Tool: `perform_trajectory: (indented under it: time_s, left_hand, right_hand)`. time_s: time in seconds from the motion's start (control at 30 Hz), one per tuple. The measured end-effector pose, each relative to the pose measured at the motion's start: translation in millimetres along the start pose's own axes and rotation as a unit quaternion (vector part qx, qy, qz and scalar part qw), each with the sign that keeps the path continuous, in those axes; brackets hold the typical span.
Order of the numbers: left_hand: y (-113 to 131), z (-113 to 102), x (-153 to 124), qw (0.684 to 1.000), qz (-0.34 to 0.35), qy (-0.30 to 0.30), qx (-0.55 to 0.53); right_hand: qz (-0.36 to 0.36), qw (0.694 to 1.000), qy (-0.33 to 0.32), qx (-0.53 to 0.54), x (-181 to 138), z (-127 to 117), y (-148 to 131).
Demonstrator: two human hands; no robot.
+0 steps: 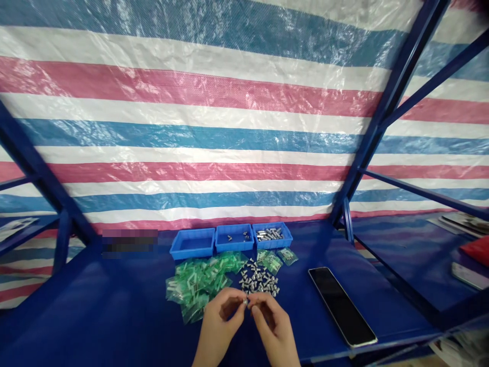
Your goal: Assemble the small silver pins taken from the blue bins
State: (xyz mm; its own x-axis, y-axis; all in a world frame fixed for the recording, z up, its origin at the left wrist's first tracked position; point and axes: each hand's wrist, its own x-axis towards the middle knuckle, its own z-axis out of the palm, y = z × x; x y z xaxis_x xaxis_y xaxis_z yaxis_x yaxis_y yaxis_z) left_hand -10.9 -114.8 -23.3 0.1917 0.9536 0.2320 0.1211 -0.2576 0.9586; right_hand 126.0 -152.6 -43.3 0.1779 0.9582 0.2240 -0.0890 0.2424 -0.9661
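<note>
My left hand [220, 322] and my right hand [273, 326] meet at their fingertips over the front of the table, both closed in a pinch. A small shiny metal screw [245, 302] shows between the left thumb and fingertip. Whatever the right fingers grip at the same spot is too small to make out. Just beyond the fingers lies a loose pile of silvery screws [258, 279]. Left of it spreads a heap of green-tinted clear plastic bags [202, 278], close to my left hand. Small filled bags [272, 262] lie behind the screws.
Three blue trays line the back: an empty left tray [192, 253], a middle tray [234, 246] with a few metal pieces, and a right tray [273, 243] with several. A phone [342, 306] lies right on the blue table [126, 306]. Blue frame posts [385, 112] flank striped sheeting [214, 137].
</note>
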Motion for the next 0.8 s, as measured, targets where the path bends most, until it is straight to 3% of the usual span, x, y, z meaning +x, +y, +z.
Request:
perform_trajectory:
  time_s: [0.13,0.37,0.53,0.67,0.8]
  left_hand:
    - [8,3,-5,1.000,-0.006,0.007,-0.008]
    - [10,7,-18,0.991,0.076,0.044,0.101]
    - [14,4,-21,0.996,0.033,0.086,-0.005]
    - [18,0,-20,0.995,-0.005,0.089,-0.035]
    - [18,-2,-21,0.995,-0.032,0.085,-0.049]
  right_hand:
    - [-0.028,0.999,0.003,-0.028,1,2,-8]
    - [0.065,0.993,0.026,0.092,-2,8,-4]
    - [0.089,0.989,0.016,0.119,-6,5,2]
    - [0.008,1.000,-0.011,-0.016,-7,0,2]
    - [-0.106,0.984,-0.004,-0.143,-6,-3,-5]
